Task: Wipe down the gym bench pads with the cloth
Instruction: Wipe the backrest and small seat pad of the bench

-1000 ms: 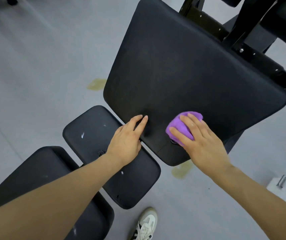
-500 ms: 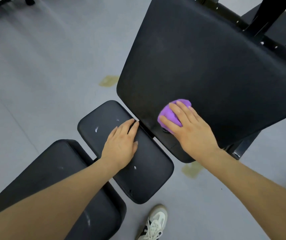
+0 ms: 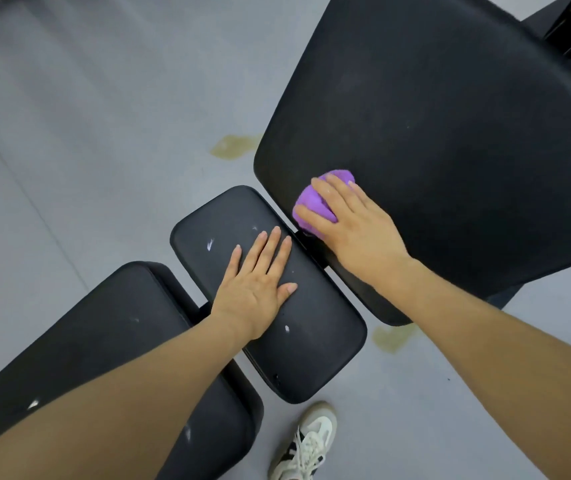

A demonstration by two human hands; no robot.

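Right hand (image 3: pixel 356 226) is laid on the purple cloth (image 3: pixel 315 199), fingers curled over it and pressing it onto the lower corner of the large black back pad (image 3: pixel 450 133). Left hand (image 3: pixel 258 285) is spread flat, palm down, on the small middle pad (image 3: pixel 311 341), whose surface is marked by white scuffs. A third pad (image 3: pixel 104 323) is seen lower left. A white and black shoe (image 3: pixel 306 445) rests on the grey floor (image 3: pixel 86 133). No writing or brand can be read anywhere.
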